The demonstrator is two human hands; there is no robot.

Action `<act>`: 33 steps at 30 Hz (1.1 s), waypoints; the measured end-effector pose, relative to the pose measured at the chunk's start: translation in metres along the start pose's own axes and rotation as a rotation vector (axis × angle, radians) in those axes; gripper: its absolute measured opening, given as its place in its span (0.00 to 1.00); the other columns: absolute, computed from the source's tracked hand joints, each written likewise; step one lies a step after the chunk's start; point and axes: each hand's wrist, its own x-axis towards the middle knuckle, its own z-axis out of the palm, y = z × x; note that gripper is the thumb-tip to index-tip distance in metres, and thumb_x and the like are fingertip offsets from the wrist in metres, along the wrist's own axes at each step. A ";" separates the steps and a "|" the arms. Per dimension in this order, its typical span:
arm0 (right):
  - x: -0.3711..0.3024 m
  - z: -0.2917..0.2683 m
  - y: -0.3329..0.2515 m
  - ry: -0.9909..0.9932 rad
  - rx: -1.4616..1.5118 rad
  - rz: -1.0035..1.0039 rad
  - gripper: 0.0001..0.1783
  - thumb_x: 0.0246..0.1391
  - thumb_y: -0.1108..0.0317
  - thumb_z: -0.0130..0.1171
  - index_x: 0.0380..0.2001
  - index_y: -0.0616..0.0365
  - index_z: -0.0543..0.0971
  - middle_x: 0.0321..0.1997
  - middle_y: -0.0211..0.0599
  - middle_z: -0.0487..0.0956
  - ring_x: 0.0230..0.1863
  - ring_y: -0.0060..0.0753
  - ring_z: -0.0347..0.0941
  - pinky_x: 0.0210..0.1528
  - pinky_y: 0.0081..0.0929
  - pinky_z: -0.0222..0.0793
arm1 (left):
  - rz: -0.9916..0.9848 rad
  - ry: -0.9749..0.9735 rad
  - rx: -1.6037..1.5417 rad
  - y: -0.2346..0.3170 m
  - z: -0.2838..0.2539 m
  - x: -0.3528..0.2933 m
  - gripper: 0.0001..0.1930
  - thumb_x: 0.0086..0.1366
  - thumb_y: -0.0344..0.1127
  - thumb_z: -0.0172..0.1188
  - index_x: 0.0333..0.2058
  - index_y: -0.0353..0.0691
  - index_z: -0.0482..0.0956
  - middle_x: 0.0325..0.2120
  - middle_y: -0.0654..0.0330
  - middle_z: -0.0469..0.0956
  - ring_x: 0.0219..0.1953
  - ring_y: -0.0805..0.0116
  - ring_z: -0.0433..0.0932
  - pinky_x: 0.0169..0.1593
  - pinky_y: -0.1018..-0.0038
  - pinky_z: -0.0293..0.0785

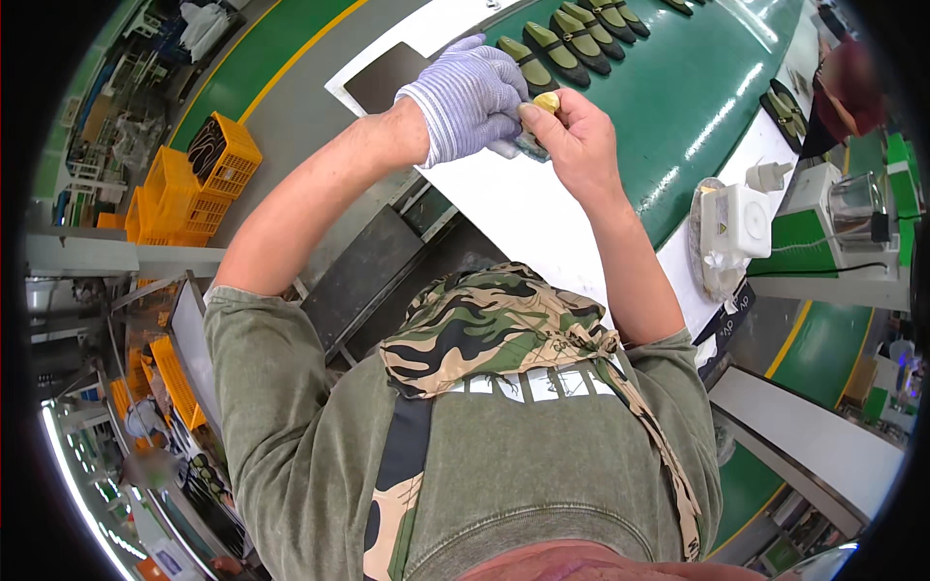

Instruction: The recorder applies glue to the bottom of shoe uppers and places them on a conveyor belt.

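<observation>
My left hand (467,102), in a white and lavender striped knit glove, is closed over the white table edge beside the green belt. What its fingers hold, if anything, is hidden. Against it works my bare right hand (579,145), thumb and fingers pinched together on a small yellow piece (547,102) whose kind I cannot make out. A bit of something bluish-grey (531,147) shows below, between the two hands. Just beyond my fingers, olive-green flat shoes with black soles and straps (554,53) stand in a row on the green conveyor belt (668,107).
At right, a white plastic container (736,223) stands by a green and white machine (823,218). More shoes (783,114) lie near another person (852,87) across the belt. Yellow crates (189,184) are stacked on the floor at left. A dark metal frame (373,271) runs below the table.
</observation>
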 end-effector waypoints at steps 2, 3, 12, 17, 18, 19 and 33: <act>-0.002 -0.004 0.000 -0.004 -0.015 0.017 0.14 0.56 0.62 0.64 0.28 0.63 0.76 0.21 0.25 0.74 0.24 0.13 0.63 0.24 0.17 0.60 | -0.018 -0.007 0.023 0.003 0.004 0.005 0.05 0.52 0.32 0.63 0.28 0.39 0.80 0.31 0.57 0.77 0.41 0.55 0.76 0.59 0.57 0.62; -0.002 -0.007 0.000 -0.002 -0.017 0.017 0.14 0.56 0.62 0.64 0.28 0.63 0.76 0.21 0.25 0.74 0.24 0.13 0.63 0.24 0.17 0.60 | -0.041 -0.013 0.048 0.004 0.006 0.009 0.04 0.53 0.31 0.62 0.27 0.38 0.78 0.28 0.57 0.76 0.38 0.54 0.76 0.58 0.57 0.63; 0.003 -0.022 0.007 -0.017 0.061 0.030 0.13 0.56 0.64 0.64 0.25 0.61 0.75 0.21 0.21 0.72 0.23 0.12 0.61 0.24 0.16 0.57 | -0.147 -0.063 -0.065 0.008 0.014 0.021 0.02 0.58 0.29 0.58 0.30 0.39 0.76 0.26 0.56 0.74 0.35 0.53 0.76 0.67 0.51 0.53; 0.010 -0.021 0.011 -0.022 0.116 0.057 0.13 0.55 0.64 0.64 0.25 0.61 0.75 0.20 0.21 0.72 0.23 0.12 0.61 0.23 0.16 0.57 | -0.127 -0.048 -0.025 0.000 0.015 0.023 0.02 0.58 0.29 0.58 0.30 0.39 0.76 0.26 0.56 0.74 0.35 0.53 0.76 0.67 0.51 0.53; 0.011 -0.021 0.012 -0.026 0.119 0.058 0.13 0.55 0.64 0.64 0.25 0.61 0.75 0.20 0.21 0.72 0.23 0.12 0.61 0.23 0.16 0.57 | -0.118 -0.043 -0.014 -0.002 0.016 0.023 0.02 0.58 0.29 0.57 0.31 0.40 0.76 0.26 0.56 0.74 0.35 0.53 0.76 0.67 0.51 0.52; 0.013 -0.021 0.014 -0.019 0.096 0.065 0.13 0.55 0.64 0.64 0.24 0.61 0.75 0.20 0.21 0.72 0.23 0.12 0.61 0.23 0.17 0.57 | -0.122 -0.044 -0.013 -0.004 0.017 0.023 0.02 0.58 0.29 0.57 0.31 0.40 0.76 0.26 0.56 0.74 0.35 0.53 0.76 0.67 0.51 0.52; 0.034 -0.021 0.033 0.004 0.114 0.123 0.15 0.54 0.63 0.65 0.21 0.60 0.74 0.18 0.21 0.70 0.22 0.12 0.61 0.22 0.17 0.56 | -0.209 0.047 -0.115 -0.036 0.041 0.026 0.03 0.58 0.29 0.59 0.31 0.38 0.77 0.26 0.54 0.75 0.35 0.51 0.77 0.66 0.57 0.58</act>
